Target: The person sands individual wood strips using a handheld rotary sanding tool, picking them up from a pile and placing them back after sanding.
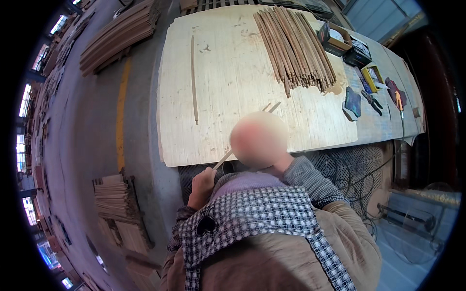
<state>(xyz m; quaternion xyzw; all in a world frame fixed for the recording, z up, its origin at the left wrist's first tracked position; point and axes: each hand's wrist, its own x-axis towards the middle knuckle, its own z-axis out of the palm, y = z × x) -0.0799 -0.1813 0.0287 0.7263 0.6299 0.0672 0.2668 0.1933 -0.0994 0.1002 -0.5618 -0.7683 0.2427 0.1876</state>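
Note:
My left hand (202,186) is closed around the lower end of a thin wooden strip (224,158) at the table's near edge. The strip slants up and right, then passes behind a round blurred patch. Past that patch, two narrow wooden tips (274,107) show over the tabletop; whether both belong to separate strips I cannot tell. Of my right hand (283,163) only the wrist side shows, because the blur covers the fingers. A single long strip (194,77) lies on the left part of the pale plywood table (223,63). Farther right lies a pile of brown wooden sticks (296,51).
Along the table's right side are open boxes (335,41), a yellow box (373,77), pliers (372,102), a dark blue pad (352,103) and an orange-handled tool (399,100) with a cord. Stacked boards (119,34) and a second stack (116,201) stand on the floor to the left.

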